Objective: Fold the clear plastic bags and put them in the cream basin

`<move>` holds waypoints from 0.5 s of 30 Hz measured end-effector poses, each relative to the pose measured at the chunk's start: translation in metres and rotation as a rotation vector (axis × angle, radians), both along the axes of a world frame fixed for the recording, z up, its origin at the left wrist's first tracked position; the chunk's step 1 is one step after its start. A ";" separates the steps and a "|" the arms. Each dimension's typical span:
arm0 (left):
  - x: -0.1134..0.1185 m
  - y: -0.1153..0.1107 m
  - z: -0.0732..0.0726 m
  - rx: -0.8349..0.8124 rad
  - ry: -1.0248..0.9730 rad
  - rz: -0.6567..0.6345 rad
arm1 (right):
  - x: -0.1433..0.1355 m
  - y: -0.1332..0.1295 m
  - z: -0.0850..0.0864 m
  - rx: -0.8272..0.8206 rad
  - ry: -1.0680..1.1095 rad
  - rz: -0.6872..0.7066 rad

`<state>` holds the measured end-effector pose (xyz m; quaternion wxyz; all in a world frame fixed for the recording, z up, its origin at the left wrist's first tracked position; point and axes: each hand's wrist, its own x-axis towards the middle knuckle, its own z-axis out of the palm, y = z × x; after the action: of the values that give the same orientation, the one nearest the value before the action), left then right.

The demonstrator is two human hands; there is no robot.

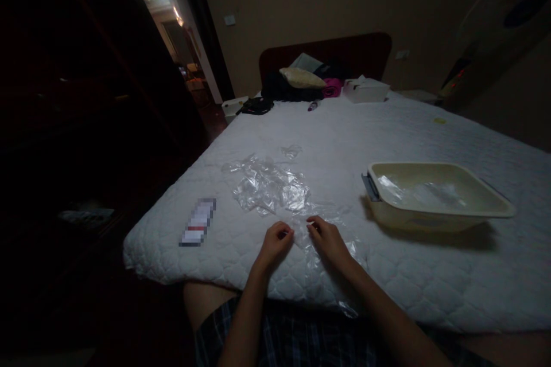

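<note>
Just above the near edge of the bed, my left hand [276, 242] is closed, thumb and forefinger pinched on thin clear plastic. Facing it, a short gap away, my right hand [330, 239] has its thumb and fingertips together at the same plastic. The clear plastic bag [312, 245] between them spreads under my right wrist and hangs toward my lap; its outline is hard to make out. Beyond my hands lies a heap of crumpled clear plastic bags [269, 186], with a small separate piece [291, 151] behind it.
A cream plastic tub [430, 219] with a grey handle stands at the right, clear plastic inside. At the left lies a blurred-out flat item [198, 222]. Far back are a white box [365, 92], a cushion [302, 77] and a black bag [257, 105] on the white quilted bed [344, 137].
</note>
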<state>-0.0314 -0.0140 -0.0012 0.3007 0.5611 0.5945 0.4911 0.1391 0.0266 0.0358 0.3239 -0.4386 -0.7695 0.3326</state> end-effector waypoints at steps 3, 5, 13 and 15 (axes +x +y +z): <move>0.003 0.001 -0.001 0.014 0.089 0.040 | 0.001 0.002 -0.001 0.062 -0.086 -0.042; 0.005 0.001 -0.002 0.006 0.116 0.055 | 0.001 0.002 0.001 0.135 -0.103 -0.068; 0.008 0.000 0.003 0.014 0.180 0.084 | -0.008 -0.007 0.014 0.239 -0.257 0.149; 0.008 0.001 0.004 0.003 0.173 0.087 | -0.010 -0.006 0.009 0.258 -0.362 0.166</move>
<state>-0.0232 -0.0133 0.0023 0.2255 0.5756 0.6414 0.4543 0.1287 0.0209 0.0451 0.2055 -0.3811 -0.8846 0.1731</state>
